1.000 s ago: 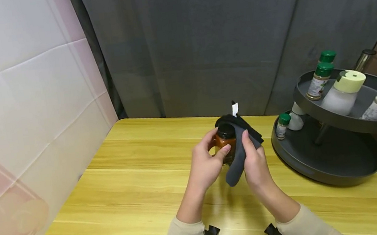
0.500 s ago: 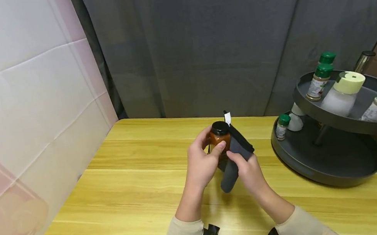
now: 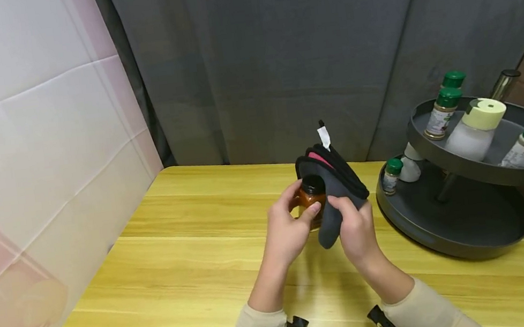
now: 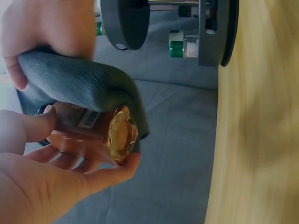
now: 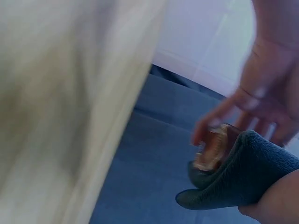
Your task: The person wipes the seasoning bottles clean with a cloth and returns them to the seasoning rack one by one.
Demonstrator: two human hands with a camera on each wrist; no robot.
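A small glass jar (image 3: 311, 198) with a black lid and orange-brown contents is held above the table by my left hand (image 3: 289, 225), thumb on the near side and fingers behind. In the left wrist view the base of the jar (image 4: 122, 133) faces the camera. My right hand (image 3: 358, 228) grips a dark grey cloth pad (image 3: 329, 177) with black edging, a strip of pink and a white tag, which looks like an oven mitt. The cloth lies against the jar's right side and curves partly round it. Most right-hand fingers are hidden behind it.
At the right stands a dark two-tier turntable rack (image 3: 460, 238). Green-capped spice bottles (image 3: 440, 116) and a yellow-capped bottle (image 3: 476, 128) stand on its upper tier; a small green-capped bottle (image 3: 391, 177) is below. The wooden table (image 3: 183, 280) meets a grey curtain (image 3: 271, 76) behind.
The right hand and cloth swing left and down along the jar, then back up and right, the cloth's folded layers now showing pink. The left hand keeps hold of the jar, shifting slightly.
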